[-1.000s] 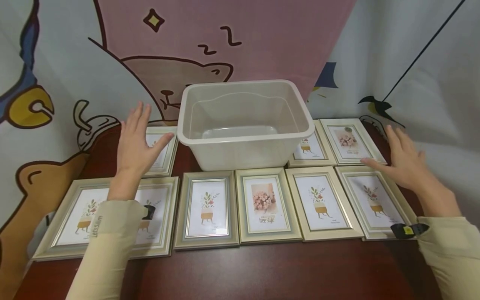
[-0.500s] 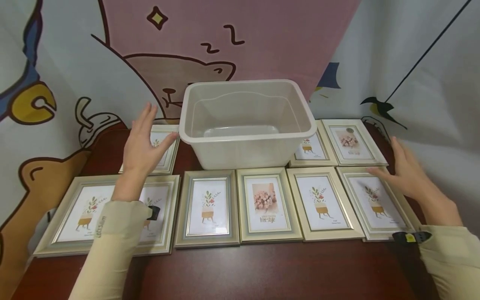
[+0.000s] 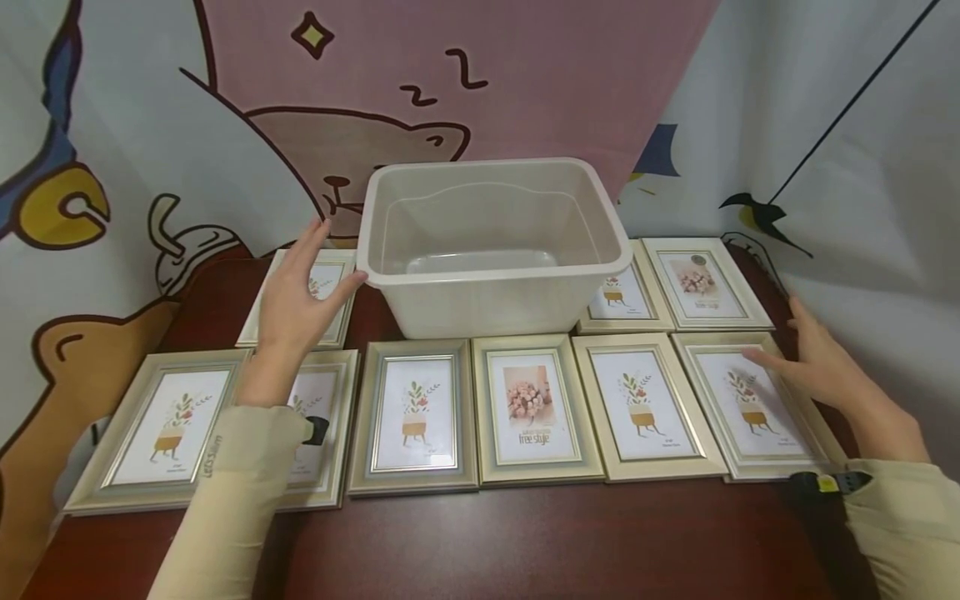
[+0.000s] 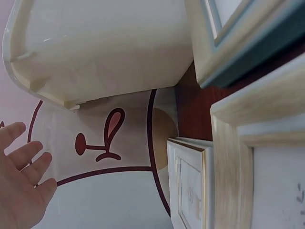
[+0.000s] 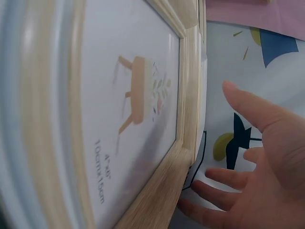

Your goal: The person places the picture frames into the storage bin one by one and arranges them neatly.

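Observation:
Several picture frames with gold-toned or pale borders lie face up in two rows. A beige plastic bin stands behind the front row. My left hand hovers at the bin's left end, fingers straight and thumb spread, the thumb tip overlapping the bin's rim in the head view. Below it lies a pale frame with a plant print. My right hand is over the outer edge of the front-right frame, thumb apart from its loosely extended fingers. In the right wrist view nothing is between that thumb and the fingers.
Two more frames lie at the back right, the outer one showing pink flowers. A frame with a flower photo is mid-row. The dark red table shows in front. A cartoon-printed curtain hangs close behind the bin.
My left hand has moved right and slightly down, closer to the bin. My right hand has lowered toward the front-right frame. The bin and frames have stayed in place.

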`<state>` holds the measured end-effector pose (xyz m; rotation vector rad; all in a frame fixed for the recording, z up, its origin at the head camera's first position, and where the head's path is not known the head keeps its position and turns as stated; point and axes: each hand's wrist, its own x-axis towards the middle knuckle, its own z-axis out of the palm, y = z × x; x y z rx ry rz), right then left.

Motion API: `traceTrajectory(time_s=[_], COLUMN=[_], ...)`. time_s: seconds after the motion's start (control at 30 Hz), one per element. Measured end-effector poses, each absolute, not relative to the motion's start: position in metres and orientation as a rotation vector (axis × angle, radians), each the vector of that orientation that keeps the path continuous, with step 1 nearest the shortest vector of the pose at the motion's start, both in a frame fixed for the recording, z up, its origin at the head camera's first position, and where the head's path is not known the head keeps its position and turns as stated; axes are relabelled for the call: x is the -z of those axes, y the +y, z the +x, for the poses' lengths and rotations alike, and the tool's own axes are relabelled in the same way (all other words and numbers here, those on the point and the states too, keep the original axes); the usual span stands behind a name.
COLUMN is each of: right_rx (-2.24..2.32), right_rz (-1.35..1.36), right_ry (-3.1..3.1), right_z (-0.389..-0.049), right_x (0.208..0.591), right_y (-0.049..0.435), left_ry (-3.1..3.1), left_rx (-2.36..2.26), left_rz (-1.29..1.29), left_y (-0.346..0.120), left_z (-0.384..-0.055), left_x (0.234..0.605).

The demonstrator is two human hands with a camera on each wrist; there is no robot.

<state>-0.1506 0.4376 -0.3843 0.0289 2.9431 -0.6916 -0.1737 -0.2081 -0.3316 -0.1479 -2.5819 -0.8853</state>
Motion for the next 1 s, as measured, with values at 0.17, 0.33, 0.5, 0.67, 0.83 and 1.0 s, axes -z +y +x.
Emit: traceTrajectory(time_s=[0.17, 0.33, 0.5, 0.67, 0.83, 1.0], right_rx=[0.599, 0.584, 0.584, 0.621, 0.618, 0.646], right_rz=[0.13, 0.16, 0.16, 0.131, 0.128, 0.146], right_ry=[2.852, 2.764, 2.718, 2.682, 2.704, 2.747], right_z=[-0.149, -0.151, -0.156, -0.163, -0.169, -0.169], right_x=[0.381, 0.382, 0.386, 0.39, 0.391, 0.394], right_y=[0.444, 0.452, 0.461, 0.469, 0.474, 0.475], left_ry=[-2.542, -2.54, -2.518, -2.435, -2.375, -2.357], left_rx=[0.957, 1.037, 1.145, 1.322, 1.49, 1.618], left_rz=[-0.165, -0.166, -0.165, -0.163, -0.126, -0.072], left_y=[-0.204, -0.199, -0.192, -0.184, -0.178, -0.174], left_z=[-0.174, -0.175, -0.177, -0.179, -0.178, -0.175], left_x=[0.334, 0.335, 0.337, 0.339, 0.339, 0.339])
